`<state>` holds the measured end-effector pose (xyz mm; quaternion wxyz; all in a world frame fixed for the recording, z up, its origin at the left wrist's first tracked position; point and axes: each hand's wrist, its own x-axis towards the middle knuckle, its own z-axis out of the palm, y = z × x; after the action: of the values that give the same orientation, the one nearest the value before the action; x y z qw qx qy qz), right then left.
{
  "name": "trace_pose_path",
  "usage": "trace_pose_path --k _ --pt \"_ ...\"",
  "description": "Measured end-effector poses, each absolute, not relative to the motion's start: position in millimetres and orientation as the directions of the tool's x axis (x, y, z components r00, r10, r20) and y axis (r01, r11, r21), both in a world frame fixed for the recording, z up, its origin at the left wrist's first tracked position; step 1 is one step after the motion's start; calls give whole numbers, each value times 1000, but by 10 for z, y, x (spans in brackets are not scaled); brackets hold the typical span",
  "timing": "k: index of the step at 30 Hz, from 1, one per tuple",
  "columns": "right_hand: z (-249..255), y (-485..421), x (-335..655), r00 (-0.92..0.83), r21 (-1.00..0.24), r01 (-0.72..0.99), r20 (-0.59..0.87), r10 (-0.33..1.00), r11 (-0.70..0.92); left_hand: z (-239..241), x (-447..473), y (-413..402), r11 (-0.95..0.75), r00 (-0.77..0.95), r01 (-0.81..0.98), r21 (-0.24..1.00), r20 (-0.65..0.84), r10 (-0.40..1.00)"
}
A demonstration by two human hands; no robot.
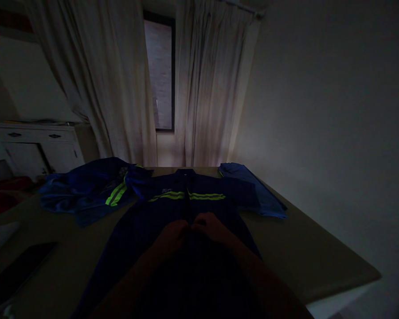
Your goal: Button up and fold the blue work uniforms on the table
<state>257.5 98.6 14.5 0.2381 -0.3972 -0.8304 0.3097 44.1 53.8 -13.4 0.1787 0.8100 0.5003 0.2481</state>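
Note:
A dark blue work shirt with short sleeves and yellow-green reflective stripes lies face up in front of me, its collar at the far end. Over its middle front, my left hand has its fingers closed on the front edge. Close beside it, my right hand pinches the same front opening, and the fingertips of both almost meet. Dim light hides any button or fastener between them. Below the hands the cloth fades into near black.
A crumpled blue garment with reflective bands lies to the left. Folded blue cloth sits under the right sleeve. A dark flat object, perhaps a phone, rests at the near left. The table ends at the right, by the wall.

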Motion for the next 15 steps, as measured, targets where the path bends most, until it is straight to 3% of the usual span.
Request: trace_pose_path --k 9,15 --pt "143 981 2619 -507 -510 679 194 840 528 -117 418 543 -514 419 674 531 299 858" --pt "33 993 2559 -533 -594 599 204 821 537 -47 417 494 -463 390 661 591 256 884"
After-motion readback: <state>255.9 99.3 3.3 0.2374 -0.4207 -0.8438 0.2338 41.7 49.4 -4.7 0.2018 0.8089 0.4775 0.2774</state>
